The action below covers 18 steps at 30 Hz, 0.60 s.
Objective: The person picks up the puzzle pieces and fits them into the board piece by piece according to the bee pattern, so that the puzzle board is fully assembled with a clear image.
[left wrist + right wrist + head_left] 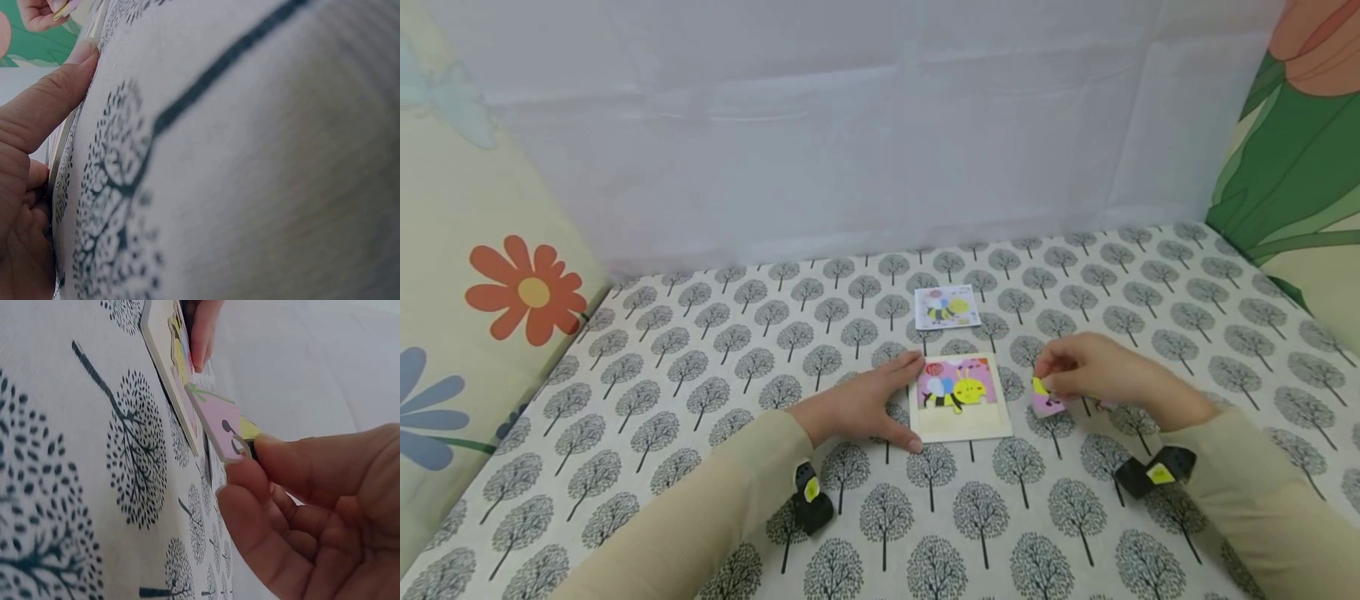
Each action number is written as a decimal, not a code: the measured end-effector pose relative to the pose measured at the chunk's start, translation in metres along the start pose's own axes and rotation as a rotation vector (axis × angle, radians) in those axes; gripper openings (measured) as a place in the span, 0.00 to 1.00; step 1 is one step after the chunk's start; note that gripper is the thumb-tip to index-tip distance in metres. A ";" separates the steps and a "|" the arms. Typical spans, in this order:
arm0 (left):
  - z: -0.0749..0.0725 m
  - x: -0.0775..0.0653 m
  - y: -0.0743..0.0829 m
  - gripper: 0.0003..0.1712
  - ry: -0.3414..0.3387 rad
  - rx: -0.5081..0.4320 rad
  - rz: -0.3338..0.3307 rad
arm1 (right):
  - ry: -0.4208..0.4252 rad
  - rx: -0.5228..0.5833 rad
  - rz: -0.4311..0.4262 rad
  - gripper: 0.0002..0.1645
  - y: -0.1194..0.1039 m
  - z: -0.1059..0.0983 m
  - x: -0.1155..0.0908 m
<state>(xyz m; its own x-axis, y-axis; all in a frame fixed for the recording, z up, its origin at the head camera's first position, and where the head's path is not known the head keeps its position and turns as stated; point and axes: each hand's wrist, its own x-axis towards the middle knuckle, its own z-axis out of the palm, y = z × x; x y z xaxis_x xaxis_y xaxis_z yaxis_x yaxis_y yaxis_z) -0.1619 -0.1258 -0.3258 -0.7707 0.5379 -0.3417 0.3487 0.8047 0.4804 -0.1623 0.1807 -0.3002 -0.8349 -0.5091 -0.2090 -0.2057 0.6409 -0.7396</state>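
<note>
A square puzzle board (964,423) lies flat on the cloth, its upper part showing a yellow and black bee on pink, its lower part bare and cream. My left hand (868,402) rests at the board's left side, fingers extended to the upper left corner and thumb by the lower left one. To the right of the board, my right hand (1093,375) pinches a pink puzzle piece (217,419) with a yellow patch between thumb and index finger. The piece is tilted, held just off the board's right side.
Behind the board lies a printed picture card (947,307) of the same bee. A small pink bit (1103,405) shows under my right hand, mostly hidden. The tree-patterned cloth (700,508) covers the table; a white sheet (850,142) hangs at the back.
</note>
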 end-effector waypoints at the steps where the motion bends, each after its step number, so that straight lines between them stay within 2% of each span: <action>1: 0.000 0.000 0.000 0.65 0.001 0.001 -0.001 | -0.001 0.000 0.003 0.06 -0.001 0.001 0.000; 5: 0.000 0.000 0.000 0.65 0.000 0.002 -0.002 | -0.012 0.019 0.026 0.06 -0.004 0.004 0.003; 12: -0.001 0.000 0.000 0.65 -0.001 0.005 0.001 | -0.050 0.146 0.017 0.08 -0.008 0.010 0.008; 18: 0.000 0.000 0.000 0.65 0.006 0.009 0.000 | -0.050 0.203 0.042 0.08 -0.011 0.015 0.010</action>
<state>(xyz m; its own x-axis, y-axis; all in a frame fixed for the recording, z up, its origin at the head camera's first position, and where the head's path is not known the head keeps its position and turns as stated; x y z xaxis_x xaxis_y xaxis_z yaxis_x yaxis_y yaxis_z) -0.1623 -0.1258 -0.3263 -0.7734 0.5369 -0.3370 0.3540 0.8068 0.4731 -0.1607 0.1594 -0.3037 -0.8134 -0.5152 -0.2702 -0.0596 0.5358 -0.8422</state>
